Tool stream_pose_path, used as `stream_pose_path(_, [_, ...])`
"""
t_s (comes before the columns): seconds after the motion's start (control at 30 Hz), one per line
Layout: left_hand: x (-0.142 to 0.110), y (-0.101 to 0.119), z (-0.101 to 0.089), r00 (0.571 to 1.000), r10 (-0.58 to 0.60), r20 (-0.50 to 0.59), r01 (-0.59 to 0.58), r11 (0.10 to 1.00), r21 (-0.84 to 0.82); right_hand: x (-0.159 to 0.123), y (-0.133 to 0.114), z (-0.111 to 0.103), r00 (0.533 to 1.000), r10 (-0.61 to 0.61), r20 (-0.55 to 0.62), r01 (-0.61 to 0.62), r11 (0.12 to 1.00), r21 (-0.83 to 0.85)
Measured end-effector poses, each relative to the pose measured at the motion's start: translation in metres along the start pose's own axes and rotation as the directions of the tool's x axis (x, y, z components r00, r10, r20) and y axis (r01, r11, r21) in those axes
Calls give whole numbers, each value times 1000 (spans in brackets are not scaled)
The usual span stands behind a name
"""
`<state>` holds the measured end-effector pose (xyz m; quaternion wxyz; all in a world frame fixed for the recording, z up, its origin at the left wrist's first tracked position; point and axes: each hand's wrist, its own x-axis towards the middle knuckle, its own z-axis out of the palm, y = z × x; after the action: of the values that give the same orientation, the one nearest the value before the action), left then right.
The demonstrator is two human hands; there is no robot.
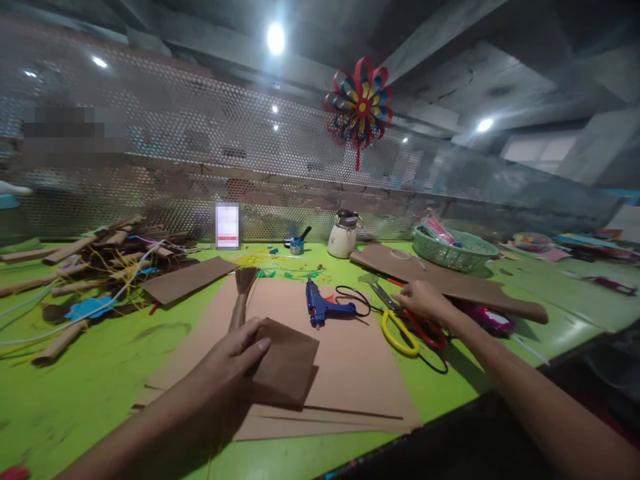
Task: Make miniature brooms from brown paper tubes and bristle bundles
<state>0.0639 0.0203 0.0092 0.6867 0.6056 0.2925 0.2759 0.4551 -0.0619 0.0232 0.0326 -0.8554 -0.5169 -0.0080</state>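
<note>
My left hand (245, 353) is closed on a folded piece of brown kraft paper (285, 363). A rolled brown paper tube with a fringed, broom-like end (243, 293) sticks up from the same hand. My right hand (425, 303) reaches to the right with fingers bent down over a red-handled tool (430, 333), whose upper part it hides; what the fingertips grip cannot be made out. Just left of that hand lie yellow-handled scissors (400, 333). A blue glue gun (323, 307) rests on large brown paper sheets (350, 373) between my hands.
Rolled paper sticks and yellow strands make a heap (115, 260) on the left. A brown paper strip (190, 280) lies beside it. Toward the back stand a small blue jar (297, 247), a white jug (343, 237) and a green basket (455, 250). A black cord loops near the scissors.
</note>
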Motion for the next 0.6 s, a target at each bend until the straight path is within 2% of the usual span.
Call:
stream_pose_path(0.1, [-2, 6, 5, 994, -32, 100, 27, 998, 56, -24, -1, 6, 998, -40, 51, 40, 999, -9])
stream_pose_path(0.17, [-4, 18, 11, 984, -52, 169, 18, 980, 197, -35, 0, 12, 996, -50, 70, 50, 999, 4])
stream_pose_path(0.2, [-5, 25, 14, 985, -34, 168, -13, 962, 274, -38, 1, 15, 995, -53, 81, 52, 998, 17])
stream_pose_path(0.27, [-6, 38, 20, 979, -31, 199, -38, 942, 335, -38, 3, 20, 993, -48, 109, 43, 998, 51])
stream_pose_path(0.37, [-6, 49, 27, 958, -41, 284, -43, 958, 284, -30, 8, 23, 990, -10, 138, -5, 994, 105])
stream_pose_path(0.43, [-4, 48, 27, 953, -46, 299, -16, 980, 199, -26, 13, 17, 991, 21, 134, -40, 989, 141])
stream_pose_path(0.53, [-1, 44, 20, 953, -67, 297, 30, 992, 125, -36, 22, -5, 994, 24, 109, -47, 975, 216])
stream_pose_path(0.6, [0, 44, 14, 938, -67, 339, 37, 995, 93, -56, 28, -22, 999, -6, 51, -8, 961, 275])
